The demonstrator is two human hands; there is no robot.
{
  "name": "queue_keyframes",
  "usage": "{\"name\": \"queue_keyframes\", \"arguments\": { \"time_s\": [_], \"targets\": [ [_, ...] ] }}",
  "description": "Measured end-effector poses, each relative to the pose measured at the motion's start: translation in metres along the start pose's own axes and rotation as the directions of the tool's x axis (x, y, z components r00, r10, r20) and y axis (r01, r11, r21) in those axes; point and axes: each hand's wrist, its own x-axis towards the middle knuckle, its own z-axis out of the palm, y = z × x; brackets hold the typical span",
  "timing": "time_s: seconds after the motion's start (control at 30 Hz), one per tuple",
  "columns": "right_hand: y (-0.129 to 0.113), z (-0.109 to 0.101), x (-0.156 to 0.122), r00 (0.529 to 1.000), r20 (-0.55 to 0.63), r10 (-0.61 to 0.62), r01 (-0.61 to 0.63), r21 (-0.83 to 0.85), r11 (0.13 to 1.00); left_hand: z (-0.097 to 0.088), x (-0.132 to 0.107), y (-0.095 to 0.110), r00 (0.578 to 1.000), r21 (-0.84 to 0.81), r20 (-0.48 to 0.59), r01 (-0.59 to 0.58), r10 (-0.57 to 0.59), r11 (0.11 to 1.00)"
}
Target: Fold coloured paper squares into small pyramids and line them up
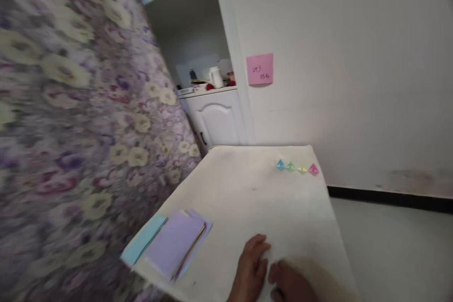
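My left hand [250, 264] is over the near part of the white-covered table [240, 198], its fingers loosely bent and apart from the thumb, with nothing seen in it. Close beside it, at the bottom edge of the view, my right hand [290, 283] is smeared by motion. Its fingers look curled, but whether they hold anything is unclear. To the left of both hands lies a stack of purple paper [177, 240], with sheets of other colours under it. Light blue paper [145, 240] sits at the table's left edge.
Several small folded paper pieces, including a blue one [281, 164] and a pink one [313, 169], form a row at the far right. A pink note [260, 69] is stuck on the wall. Floral curtain [88, 151] hangs left; a cabinet [219, 115] stands behind.
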Motion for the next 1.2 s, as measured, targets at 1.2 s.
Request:
{"name": "queue_keyframes", "arguments": {
  "time_s": [1.2],
  "targets": [
    [0.021, 0.021, -0.008, 0.995, -0.088, -0.054, 0.047, -0.078, 0.996, -0.162, -0.073, -0.067, 0.823, 0.398, -0.390, 0.555, -0.413, 0.731]
  ]
}}
